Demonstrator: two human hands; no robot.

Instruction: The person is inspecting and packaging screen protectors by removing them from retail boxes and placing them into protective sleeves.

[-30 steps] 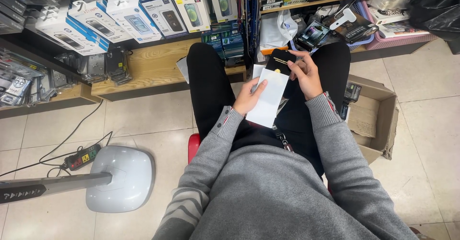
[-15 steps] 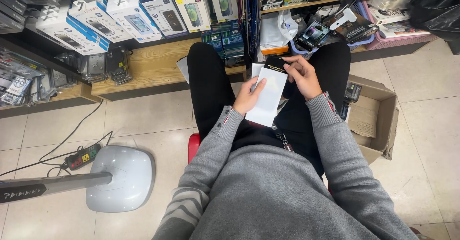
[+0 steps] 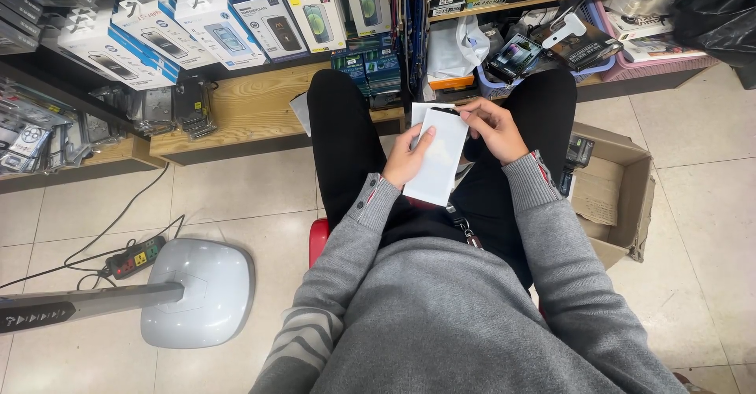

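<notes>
Your left hand (image 3: 407,158) holds the white packet (image 3: 437,158) over your lap, thumb on its front and fingers hidden behind. Your right hand (image 3: 490,129) pinches its top edge with fingertips pressed together. Be careful — a hard tug could rip the packet. With a loose grip it might slide off your knees onto the floor (image 3: 236,197) or into the cardboard box (image 3: 622,185).

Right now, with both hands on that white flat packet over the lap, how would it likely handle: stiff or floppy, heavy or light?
The white packet looks thin and flat, so probably light. It stays straight though the left hand grips only one edge, suggesting fairly stiff card rather than floppy film. The right hand pinches its top; the smooth face could be slippery.
</notes>
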